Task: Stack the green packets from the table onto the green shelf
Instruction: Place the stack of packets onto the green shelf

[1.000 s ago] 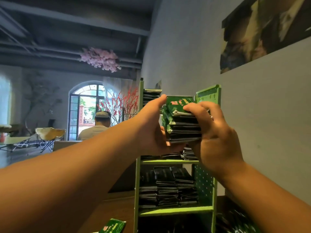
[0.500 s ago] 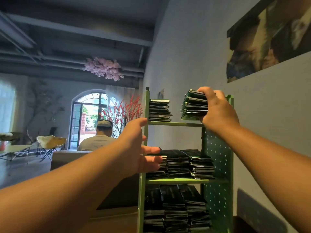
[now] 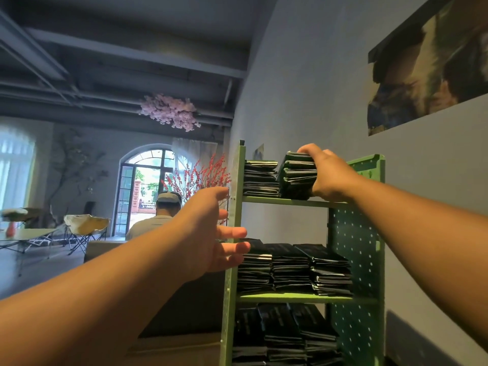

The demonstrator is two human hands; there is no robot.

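A stack of green packets rests on the top board of the green shelf, right beside another pile at the board's left. My right hand grips the stack, thumb over its top and fingers round its right side. My left hand hovers open in front of the shelf's left post, fingers spread, holding nothing, level with the middle board. The middle and lower boards carry several dark packet piles.
The shelf stands against a grey wall with a picture above it. Its right side is a green pegboard panel. A person in a cap sits with their back to me further off, with chairs and a low table at the left.
My right hand has slid the stack leftward along the top board until it sits next to the left pile. My left hand stays open and has risen a little.
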